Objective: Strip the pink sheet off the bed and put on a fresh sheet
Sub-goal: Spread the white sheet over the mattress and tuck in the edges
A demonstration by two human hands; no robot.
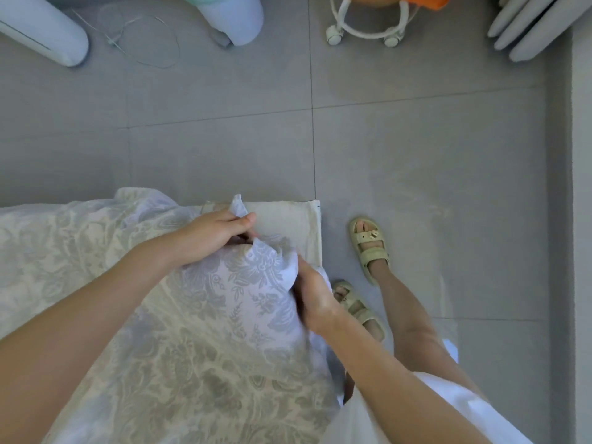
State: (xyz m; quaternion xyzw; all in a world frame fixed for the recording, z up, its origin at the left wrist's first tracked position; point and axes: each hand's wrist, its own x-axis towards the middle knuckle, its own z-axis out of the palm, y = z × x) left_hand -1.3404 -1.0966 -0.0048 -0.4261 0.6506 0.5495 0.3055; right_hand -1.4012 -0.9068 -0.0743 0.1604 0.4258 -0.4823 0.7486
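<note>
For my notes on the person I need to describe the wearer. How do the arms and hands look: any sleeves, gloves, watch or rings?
The left forearm and the right forearm are bare up to the picture's edge; no sleeve shows. The left hand and the right hand wear no gloves, and no watch, bracelet or ring is visible.

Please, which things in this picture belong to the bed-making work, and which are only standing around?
For the job:
flowered sheet, gripped by left hand and right hand; bare mattress corner.

Just lying about:
cable, wheeled stand, white container, sandals on the feet.
</note>
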